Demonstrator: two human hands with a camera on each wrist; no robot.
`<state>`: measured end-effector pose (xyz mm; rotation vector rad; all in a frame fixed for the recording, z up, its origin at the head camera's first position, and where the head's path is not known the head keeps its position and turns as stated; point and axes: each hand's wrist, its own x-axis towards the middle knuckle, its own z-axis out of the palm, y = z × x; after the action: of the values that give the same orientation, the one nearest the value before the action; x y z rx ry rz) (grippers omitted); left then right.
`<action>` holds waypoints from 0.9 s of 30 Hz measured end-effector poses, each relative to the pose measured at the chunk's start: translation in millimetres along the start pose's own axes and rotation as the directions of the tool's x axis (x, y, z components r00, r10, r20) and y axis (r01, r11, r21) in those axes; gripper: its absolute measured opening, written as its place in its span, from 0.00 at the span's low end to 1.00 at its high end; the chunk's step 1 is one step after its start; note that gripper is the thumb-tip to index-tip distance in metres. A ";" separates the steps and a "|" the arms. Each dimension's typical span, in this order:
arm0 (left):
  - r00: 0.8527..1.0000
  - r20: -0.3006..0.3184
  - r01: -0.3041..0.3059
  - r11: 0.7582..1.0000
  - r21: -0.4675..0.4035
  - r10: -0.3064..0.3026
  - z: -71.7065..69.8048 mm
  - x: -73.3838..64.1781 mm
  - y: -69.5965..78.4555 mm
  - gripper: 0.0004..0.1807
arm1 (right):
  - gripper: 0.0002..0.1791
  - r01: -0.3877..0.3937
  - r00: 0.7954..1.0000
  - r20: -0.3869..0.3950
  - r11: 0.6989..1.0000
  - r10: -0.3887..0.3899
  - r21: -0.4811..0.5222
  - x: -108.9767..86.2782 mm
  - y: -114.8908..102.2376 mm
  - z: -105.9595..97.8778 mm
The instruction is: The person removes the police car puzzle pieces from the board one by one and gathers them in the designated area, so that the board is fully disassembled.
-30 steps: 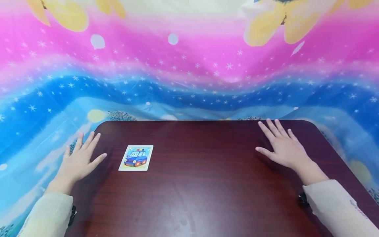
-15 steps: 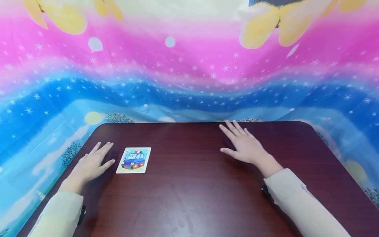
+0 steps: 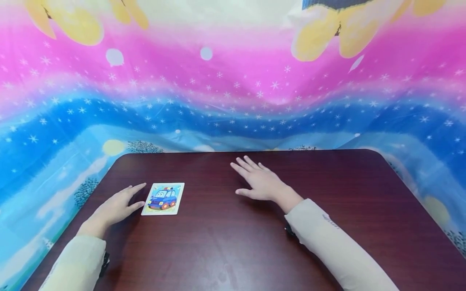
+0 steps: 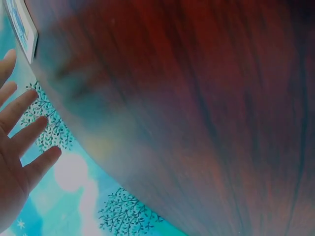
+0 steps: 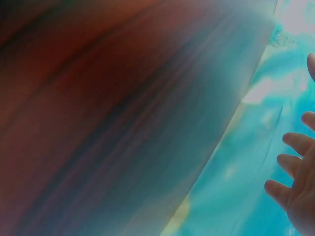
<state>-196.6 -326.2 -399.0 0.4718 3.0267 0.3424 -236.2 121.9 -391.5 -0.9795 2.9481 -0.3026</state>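
Observation:
A flat square picture board [image 3: 163, 199] with a blue cartoon police car and a white border lies on the dark wooden table, left of the middle. My left hand [image 3: 115, 208] is at its left edge, fingers extended, thumb and fingertips right beside the border. In the left wrist view the spread fingers of the left hand [image 4: 22, 142] show, with a corner of the picture board [image 4: 24, 32] at the upper left. Farther right, my right hand [image 3: 260, 182] is over the table with fingers straight and nothing in it. The right wrist view shows that right hand [image 5: 300, 172] at its edge.
The dark red-brown table [image 3: 218, 242] has rounded far corners. Behind it and along its sides hangs a printed cloth [image 3: 233, 89] in pink and blue with snowflakes, close to the table's far edge.
My right hand has swept left from the table's right side toward the middle. My left hand has moved right to the board's edge. The board stays on the table; the view has shifted slightly.

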 end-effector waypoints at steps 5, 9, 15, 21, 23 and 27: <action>1.000 0.003 -0.023 1.000 -0.009 0.023 2.7 3.8 3.8 0.37 | 0.46 0.031 0.998 0.047 0.999 -0.032 0.014 18.1 -18.6 4.5; 1.000 0.016 -0.010 1.000 -0.013 0.010 5.1 5.7 3.2 0.37 | 0.45 0.072 0.994 0.087 0.997 -0.073 0.014 32.2 -38.6 8.4; 0.999 0.039 0.011 0.999 -0.034 -0.010 6.4 7.3 4.6 0.36 | 0.44 0.109 0.980 0.167 0.994 -0.111 0.019 55.5 -71.0 16.2; 0.999 0.049 0.022 0.999 -0.048 -0.020 7.5 10.7 8.6 0.35 | 0.44 0.140 0.967 0.214 0.990 -0.139 0.015 80.9 -96.2 26.6; 0.998 0.055 0.015 0.999 -0.048 -0.012 8.6 12.0 9.9 0.34 | 0.44 0.140 0.963 0.226 0.990 -0.143 0.031 86.6 -102.1 29.1; 0.999 0.053 0.009 0.999 -0.050 -0.006 10.5 12.8 11.2 0.32 | 0.43 0.129 0.959 0.249 0.990 -0.138 0.053 94.3 -111.2 33.6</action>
<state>-204.6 -309.7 -407.0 0.4585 2.9606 0.3985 -243.5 -27.3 -399.5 -1.1224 2.6460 -0.2143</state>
